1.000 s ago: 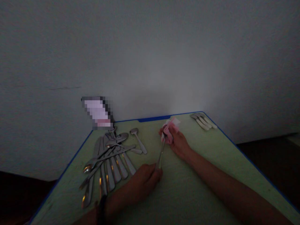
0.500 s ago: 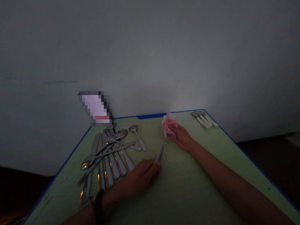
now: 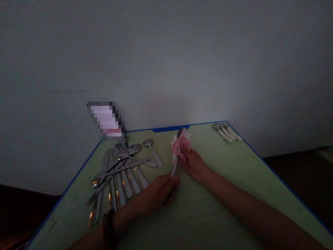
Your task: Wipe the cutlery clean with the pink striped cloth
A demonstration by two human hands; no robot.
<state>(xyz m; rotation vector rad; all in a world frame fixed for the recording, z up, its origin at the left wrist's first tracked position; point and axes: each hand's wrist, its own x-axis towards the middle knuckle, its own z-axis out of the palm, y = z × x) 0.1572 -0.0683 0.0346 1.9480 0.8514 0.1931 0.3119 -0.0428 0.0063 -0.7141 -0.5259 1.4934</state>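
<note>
Above one table (image 3: 234, 166), two curled hands (image 3: 161, 190) (image 3: 195, 164): left grips one spoon (image 3: 175, 169), right one cloth (image 3: 182, 145).

Dim, from where I stand | wall (image 3: 197, 62) palest at centre, darkening outward | soft shadow above the far edge of the table (image 3: 234, 161) | orange glints on cutlery (image 3: 126, 184) | screen (image 3: 104, 118) pale, pixelated | beyond the table's sides, near black | wall grainy
</note>
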